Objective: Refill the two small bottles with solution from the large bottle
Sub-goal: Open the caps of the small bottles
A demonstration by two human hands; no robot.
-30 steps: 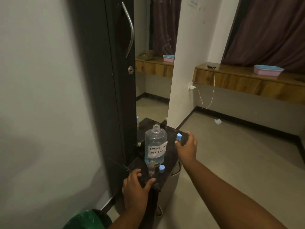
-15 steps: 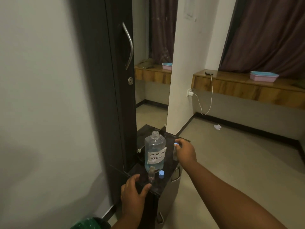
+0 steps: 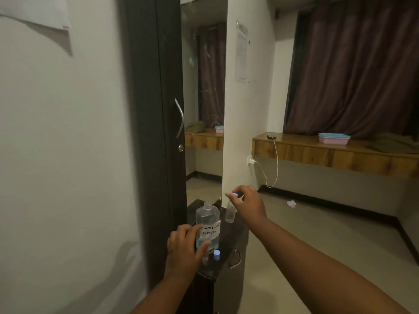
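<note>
Right hand (image 3: 248, 200): fingers (image 3: 230, 196) pinched on a blue cap (image 3: 235, 194), held just above the mouth of a small clear bottle (image 3: 230, 213). That bottle stands upright at the far right side of the dark worktop (image 3: 233, 243), with no cap on it.

Left hand (image 3: 184, 248): fingers wrapped round the lower part of the large bottle (image 3: 208, 225), thumb across the front near the base. Large bottle is upright and uncapped, with blue liquid low down. White handwritten label reads "CONTACT LENS SOLUTION".

Second blue cap (image 3: 216, 254) sits on the worktop, just right of the left thumb. Something small and clear is beside it, mostly behind the left hand; can't tell if it's the second small bottle.

Dark wardrobe door (image 3: 156, 132) runs along the worktop's left side, with a mirror (image 3: 203, 98) behind it.
</note>
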